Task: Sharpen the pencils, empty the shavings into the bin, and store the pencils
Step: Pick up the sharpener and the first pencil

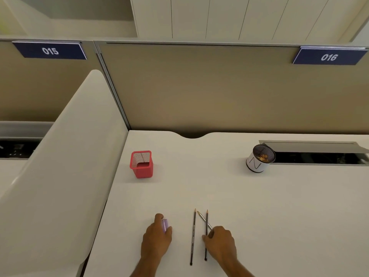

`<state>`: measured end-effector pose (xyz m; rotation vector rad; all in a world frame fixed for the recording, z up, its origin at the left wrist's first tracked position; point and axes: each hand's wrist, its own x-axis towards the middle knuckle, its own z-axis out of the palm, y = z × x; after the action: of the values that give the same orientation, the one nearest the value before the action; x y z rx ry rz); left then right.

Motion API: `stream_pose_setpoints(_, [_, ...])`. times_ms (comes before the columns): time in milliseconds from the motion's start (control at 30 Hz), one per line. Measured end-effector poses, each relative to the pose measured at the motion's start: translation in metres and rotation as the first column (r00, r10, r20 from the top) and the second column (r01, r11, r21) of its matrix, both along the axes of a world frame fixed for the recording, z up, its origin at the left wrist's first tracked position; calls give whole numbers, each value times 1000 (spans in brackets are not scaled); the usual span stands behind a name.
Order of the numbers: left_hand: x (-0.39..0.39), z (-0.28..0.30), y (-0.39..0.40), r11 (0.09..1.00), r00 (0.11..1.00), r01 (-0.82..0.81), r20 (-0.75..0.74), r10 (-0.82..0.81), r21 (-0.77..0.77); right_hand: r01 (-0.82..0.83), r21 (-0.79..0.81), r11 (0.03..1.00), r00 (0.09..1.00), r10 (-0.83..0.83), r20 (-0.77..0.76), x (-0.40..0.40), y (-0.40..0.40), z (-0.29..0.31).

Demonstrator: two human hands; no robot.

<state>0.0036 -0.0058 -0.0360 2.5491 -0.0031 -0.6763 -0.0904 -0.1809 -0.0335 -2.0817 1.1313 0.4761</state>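
Note:
Three dark pencils lie near the desk's front edge with tips pointing away. The left pencil [193, 236] lies alone. My right hand [220, 243] rests on the other two: its fingers pinch the middle pencil [206, 222] and cover the tilted pencil [202, 216]. My left hand [156, 239] grips a small purple sharpener [165, 225] on the desk. A red mesh pencil holder [141, 164] stands at the far left. A round bin [260, 158] with a white wrap and shavings inside stands at the far right.
The white desk [279, 206] ends at a beige partition at the back. A cable tray with its lid raised [317, 152] sits behind the bin. A white side divider [65, 166] borders the desk on the left.

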Motion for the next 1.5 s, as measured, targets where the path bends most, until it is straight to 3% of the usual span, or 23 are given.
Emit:
stream_pose_setpoints(133, [-1, 1, -1, 998, 1000, -21, -2, 21, -62, 6, 6, 1000, 1000, -6, 5, 0, -1, 5])
stream_pose_setpoints(267, [0, 5, -10, 965, 985, -164, -88, 149, -205, 83, 127, 988, 980, -104, 168, -1, -4, 12])
stream_pose_setpoints(400, [-7, 25, -25, 851, 943, -321, -221, 248, -416, 127, 335, 933, 903, -249, 351, -7, -11, 23])
stream_pose_setpoints(500, [-15, 41, -38, 682, 855, -509, -396, 334, -525, 105, 418, 902, 878, -281, 387, -17, -18, 33])
stream_pose_setpoints(600, [-21, 48, -51, 560, 751, -646, -562, 346, -519, -11, 362, 932, 851, -181, 492, -23, -26, 42])
stream_pose_setpoints(733, [-29, 60, -64, 400, 642, -757, -700, 313, -516, -24, 318, 948, 811, -168, 561, -27, -23, 55])
stream_pose_setpoints(1000, [-35, 91, -81, 329, 652, -747, -733, 192, -578, -77, 273, 959, 697, -144, 702, -17, -20, 89])
stream_pose_setpoints(1067, [-35, 96, -82, 352, 697, -702, -697, 166, -619, -26, 246, 969, 687, -161, 709, -14, -22, 94])
stream_pose_setpoints(1133, [-36, 96, -84, 466, 813, -562, -560, 160, -683, -7, 238, 971, 687, -169, 707, -12, -24, 96])
stream_pose_setpoints(1200, [-38, 89, -81, 627, 975, -209, -209, 76, -751, -10, 238, 971, 685, -167, 710, -12, -26, 98])
stream_pose_setpoints(1233, [-39, 84, -78, 675, 1000, 10, -1, -16, -738, -7, 240, 971, 682, -171, 711, -12, -27, 99])
stream_pose_setpoints(1267, [-39, 81, -75, 694, 978, 208, 164, -130, -689, -3, 244, 970, 681, -176, 710, -11, -28, 101])
stream_pose_setpoints(1333, [-38, 75, -72, 699, 902, 429, 322, -289, -572, 5, 249, 969, 687, -184, 703, -11, -30, 101])
stream_pose_setpoints(1500, [-32, 79, -75, 708, 830, 514, 489, -268, -484, 35, 321, 947, 696, -253, 672, -6, -28, 108])
